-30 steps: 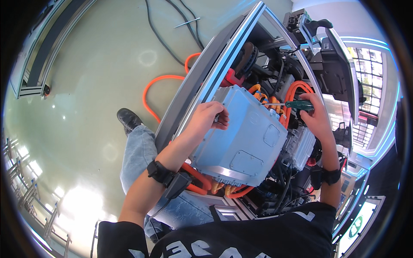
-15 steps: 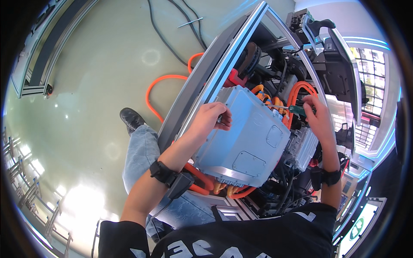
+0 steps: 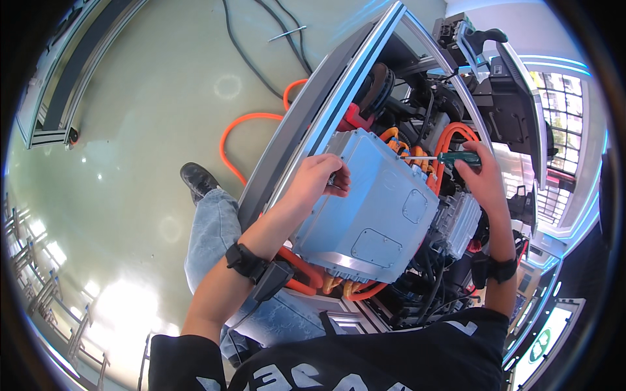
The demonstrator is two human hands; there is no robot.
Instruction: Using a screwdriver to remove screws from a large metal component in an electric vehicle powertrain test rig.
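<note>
My right hand [image 3: 484, 179] grips a screwdriver [image 3: 450, 158] by its dark green handle. The thin metal shaft points left, its tip at the upper right edge of a large silver-grey metal housing [image 3: 372, 202], among orange cable connectors [image 3: 417, 160]. Whether the tip sits in a screw is too small to tell. My left hand [image 3: 325, 174] is closed with curled fingers over the left side of the housing. Something small and dark shows inside the fingers, but its kind cannot be made out.
An aluminium-profile frame [image 3: 339, 98] surrounds the machinery. Thick orange cables [image 3: 453, 133] loop beside my right hand, and another orange cable [image 3: 225, 140] lies on the floor. Black cables [image 3: 264, 39] and a thin metal rod [image 3: 287, 34] lie farther off. A finned metal unit [image 3: 456, 225] stands right of the housing.
My right hand has shifted its grip on the screwdriver, with the fingers now wrapped over the handle's end. The screwdriver has tilted slightly. My left hand is almost unmoved.
</note>
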